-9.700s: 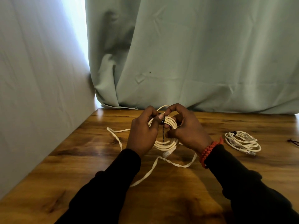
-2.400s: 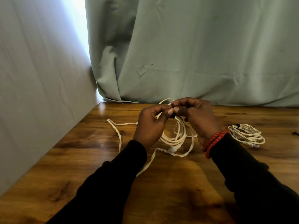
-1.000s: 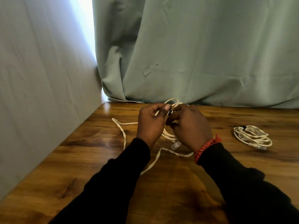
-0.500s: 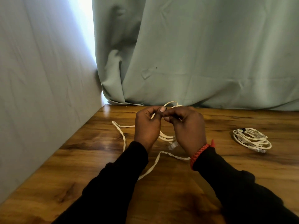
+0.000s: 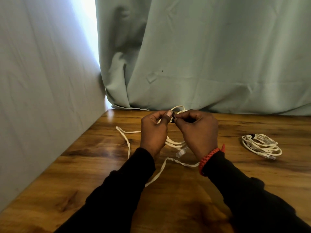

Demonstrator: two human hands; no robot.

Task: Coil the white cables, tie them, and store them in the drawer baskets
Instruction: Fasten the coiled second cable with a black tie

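A coiled white cable [image 5: 175, 143] hangs between my two hands above the wooden table [image 5: 168, 199]. My left hand [image 5: 154, 132] and my right hand [image 5: 198, 130] meet at the top of the coil, where both pinch a small black tie [image 5: 173, 117] wrapped round the loops. A clear plug [image 5: 181, 151] dangles under the coil. One loose length of the cable [image 5: 125, 137] trails on the table to the left and toward me. No drawer or basket is in view.
A second white cable [image 5: 261, 146], coiled and bound with a black tie, lies on the table at the right. A pale green curtain [image 5: 202, 56] hangs along the table's far edge. A grey wall [image 5: 42, 89] borders the left side.
My hands have stayed at the top of the coil, working the black tie, and the coil has shifted slightly between them. The tied cable at the right has not moved.
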